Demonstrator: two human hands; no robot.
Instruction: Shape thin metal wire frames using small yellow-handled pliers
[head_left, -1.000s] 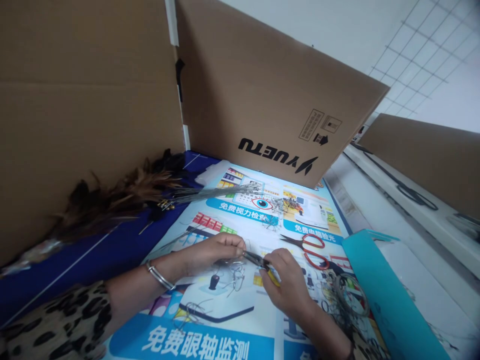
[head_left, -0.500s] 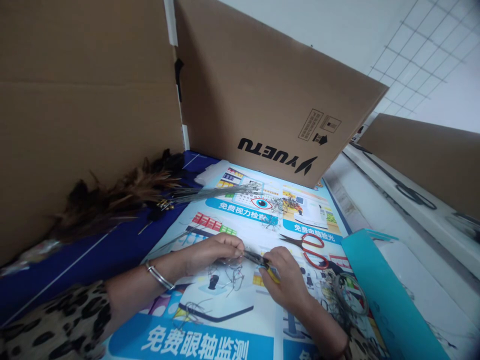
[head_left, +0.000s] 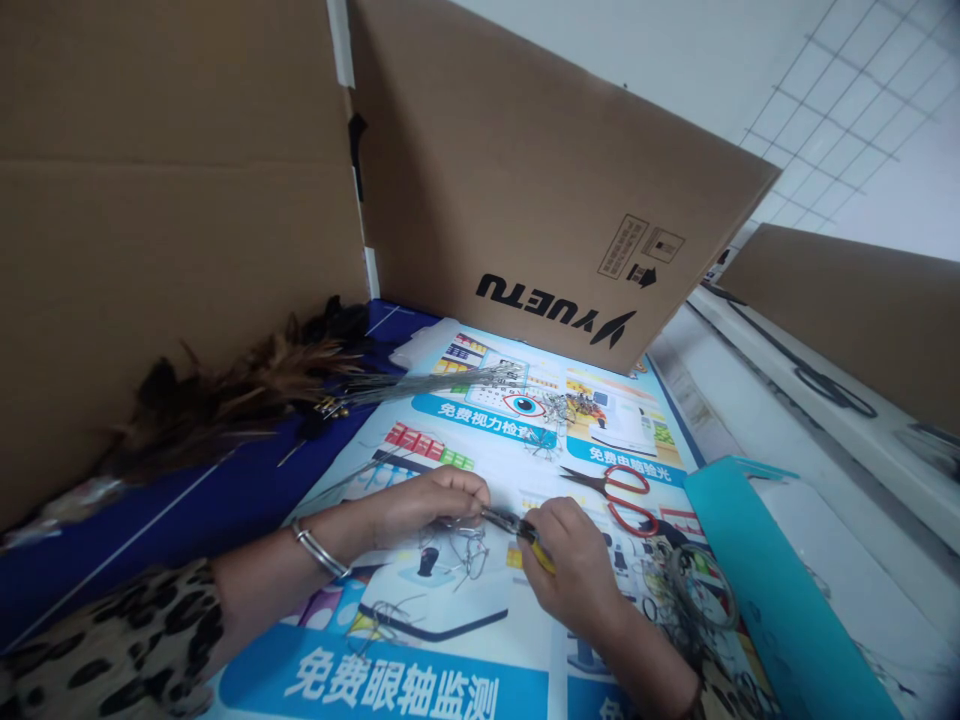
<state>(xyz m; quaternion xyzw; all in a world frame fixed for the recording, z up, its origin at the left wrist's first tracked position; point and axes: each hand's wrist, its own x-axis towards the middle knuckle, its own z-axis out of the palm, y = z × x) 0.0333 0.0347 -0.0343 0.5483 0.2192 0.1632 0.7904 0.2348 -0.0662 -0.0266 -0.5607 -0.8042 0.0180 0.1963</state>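
My right hand (head_left: 568, 555) is closed around the yellow handles of a pair of pliers (head_left: 504, 519), whose jaws point left. The jaw tips reach the fingertips of my left hand (head_left: 450, 497), which is closed in a pinch. Thin wire (head_left: 471, 550) hangs just below those fingers and looks held in the pinch; its end at the jaws is too small to make out. Another tangle of bent wire pieces (head_left: 386, 620) lies on the printed sheet (head_left: 525, 640) below my left wrist. Red-handled scissors (head_left: 622, 497) lie beyond my right hand.
A bundle of straight wires (head_left: 442, 380) lies toward the back, near scattered small wire pieces (head_left: 555, 410). Brown feathers (head_left: 247, 385) are at left. Wire coils (head_left: 701, 590) and a teal box (head_left: 780, 590) stand at right. Cardboard panels (head_left: 525, 180) wall the back and left.
The pliers have turned slightly in my right hand and their jaws have shifted a little left toward my left fingertips. My left hand has barely moved.
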